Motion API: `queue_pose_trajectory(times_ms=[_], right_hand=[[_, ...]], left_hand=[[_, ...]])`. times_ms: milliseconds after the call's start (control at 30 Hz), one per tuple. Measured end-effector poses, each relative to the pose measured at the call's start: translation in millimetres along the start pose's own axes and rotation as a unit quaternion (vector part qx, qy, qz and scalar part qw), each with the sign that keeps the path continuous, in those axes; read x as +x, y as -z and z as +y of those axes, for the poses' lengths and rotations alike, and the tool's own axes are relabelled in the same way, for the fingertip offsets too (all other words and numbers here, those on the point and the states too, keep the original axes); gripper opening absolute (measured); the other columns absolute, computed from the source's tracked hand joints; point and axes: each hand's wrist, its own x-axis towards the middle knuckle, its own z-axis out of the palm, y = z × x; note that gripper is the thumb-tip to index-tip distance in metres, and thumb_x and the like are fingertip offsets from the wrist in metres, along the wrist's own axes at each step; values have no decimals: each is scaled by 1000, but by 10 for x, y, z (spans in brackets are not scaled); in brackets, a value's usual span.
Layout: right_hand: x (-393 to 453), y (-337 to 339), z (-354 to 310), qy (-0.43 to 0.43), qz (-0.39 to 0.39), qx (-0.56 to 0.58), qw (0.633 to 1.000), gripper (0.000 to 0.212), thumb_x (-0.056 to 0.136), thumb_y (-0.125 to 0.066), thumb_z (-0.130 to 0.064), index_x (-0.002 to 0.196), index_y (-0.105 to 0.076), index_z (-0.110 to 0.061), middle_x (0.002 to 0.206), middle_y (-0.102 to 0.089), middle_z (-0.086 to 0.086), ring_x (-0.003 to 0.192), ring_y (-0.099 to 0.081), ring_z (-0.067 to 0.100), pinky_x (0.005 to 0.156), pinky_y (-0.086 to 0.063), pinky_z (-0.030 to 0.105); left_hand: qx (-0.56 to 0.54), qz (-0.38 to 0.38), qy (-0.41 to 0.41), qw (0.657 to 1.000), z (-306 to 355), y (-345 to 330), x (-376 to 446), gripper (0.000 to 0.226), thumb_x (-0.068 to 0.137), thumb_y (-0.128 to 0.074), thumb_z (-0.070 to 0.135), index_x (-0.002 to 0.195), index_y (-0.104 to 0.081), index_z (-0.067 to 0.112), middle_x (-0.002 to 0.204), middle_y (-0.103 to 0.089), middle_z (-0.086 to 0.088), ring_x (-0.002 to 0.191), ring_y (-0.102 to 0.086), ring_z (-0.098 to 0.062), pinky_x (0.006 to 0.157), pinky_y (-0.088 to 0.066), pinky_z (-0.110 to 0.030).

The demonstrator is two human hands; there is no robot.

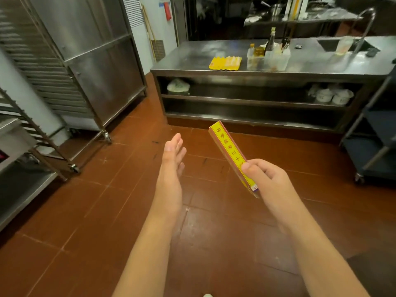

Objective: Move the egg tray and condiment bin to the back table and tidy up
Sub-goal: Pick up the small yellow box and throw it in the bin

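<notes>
A yellow egg tray (225,63) lies on the steel table (192,58) ahead, near its front edge. Right beside it stands a clear condiment bin (269,61) holding bottles and jars. My right hand (267,179) grips a long flat yellow box (230,153) with red characters, held edge-up over the floor. To the left of the box my left hand (172,168) is raised with straight fingers, palm toward the box, holding nothing.
Red floor tiles (128,211) stretch between me and the table. A tall steel cabinet (102,61) and wheeled tray racks (42,125) line the left side. A dark cart (375,136) stands at right. White bowls (331,96) sit on the table's lower shelf; a sink (334,45) lies at its right end.
</notes>
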Motion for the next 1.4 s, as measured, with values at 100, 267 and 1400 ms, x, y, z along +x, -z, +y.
queue_pose_trajectory(times_ms=[100, 267, 1400], right_hand=[[274, -56, 29, 3, 21, 2, 1000, 38, 73, -54, -62, 96, -71, -36, 85, -68, -22, 79, -61, -7, 55, -46, 10], [791, -42, 182, -18, 50, -11, 999, 25, 75, -57, -58, 89, -71, -43, 82, -67, -26, 77, -60, -10, 54, -46, 9], [5627, -2805, -674, 73, -191, -44, 978, 18, 76, -50, -64, 89, -63, -61, 91, -64, -35, 90, -57, -16, 60, -44, 10]], left_hand=[[2, -28, 10, 1000, -2, -59, 447, 72, 83, -21, 77, 145, -38, 46, 148, -42, 25, 134, -40, 5, 119, -24, -35], [-11, -52, 21, 998, -106, -202, 1122, 72, 83, -21, 74, 146, -37, 42, 149, -42, 23, 135, -40, 3, 120, -23, -36], [2, 193, 20, 981, -302, 1876, 5255, 61, 77, -24, 88, 130, -42, 65, 137, -47, 37, 126, -41, 16, 115, -25, -32]])
